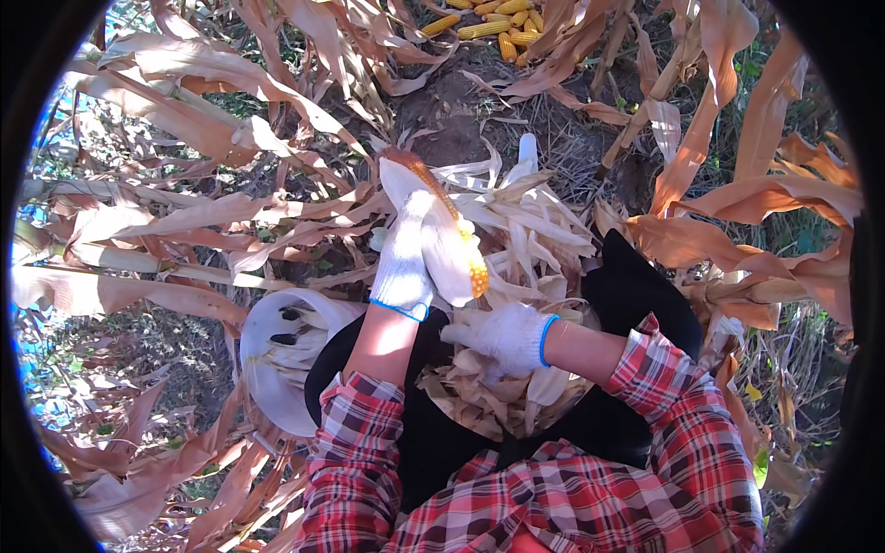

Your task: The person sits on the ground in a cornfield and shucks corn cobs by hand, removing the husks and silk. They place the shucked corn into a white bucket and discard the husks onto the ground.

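A partly husked ear of corn (pixel 453 242) with yellow kernels showing along its right side is in my left hand (pixel 404 252). Pale husk still covers the ear's left side, and brown silk hangs at its far tip. My right hand (pixel 508 339) is just below the ear's near end, over loose dry husks (pixel 477 394) between my legs; its fingertips are not clear enough to show whether they pinch anything. Both hands wear white knit gloves with blue cuffs. More pale husks (pixel 532 221) are heaped beyond the ear.
A white plastic bucket (pixel 259 373) lies tipped at my left, holding husks and two dark pieces. Bare yellow corn ears (pixel 515 21) form a pile on the ground ahead. Dry corn stalks and leaves (pixel 747 256) crowd both sides. A white object (pixel 527 148) stands past the husks.
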Motion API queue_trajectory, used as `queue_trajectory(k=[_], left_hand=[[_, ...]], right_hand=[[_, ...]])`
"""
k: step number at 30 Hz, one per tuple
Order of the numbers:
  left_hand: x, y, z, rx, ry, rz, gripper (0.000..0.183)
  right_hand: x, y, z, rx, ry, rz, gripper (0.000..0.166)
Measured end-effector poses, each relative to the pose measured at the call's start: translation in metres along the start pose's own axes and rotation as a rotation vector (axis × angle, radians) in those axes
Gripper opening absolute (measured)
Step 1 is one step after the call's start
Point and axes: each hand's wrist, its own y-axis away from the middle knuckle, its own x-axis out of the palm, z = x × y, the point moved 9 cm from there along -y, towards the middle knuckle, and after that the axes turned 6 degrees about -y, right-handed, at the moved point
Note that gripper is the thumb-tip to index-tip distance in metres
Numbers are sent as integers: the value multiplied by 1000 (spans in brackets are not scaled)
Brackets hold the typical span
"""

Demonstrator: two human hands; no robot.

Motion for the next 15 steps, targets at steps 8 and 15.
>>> queue_trajectory(k=[8, 15], left_hand=[[-31, -6, -17, 223, 176, -159, 50], [-24, -18, 5, 235, 139, -146, 49]], right_hand=[[-80, 30, -44, 141, -110, -295, 73], [-116, 40, -49, 9, -497, -875, 81]])
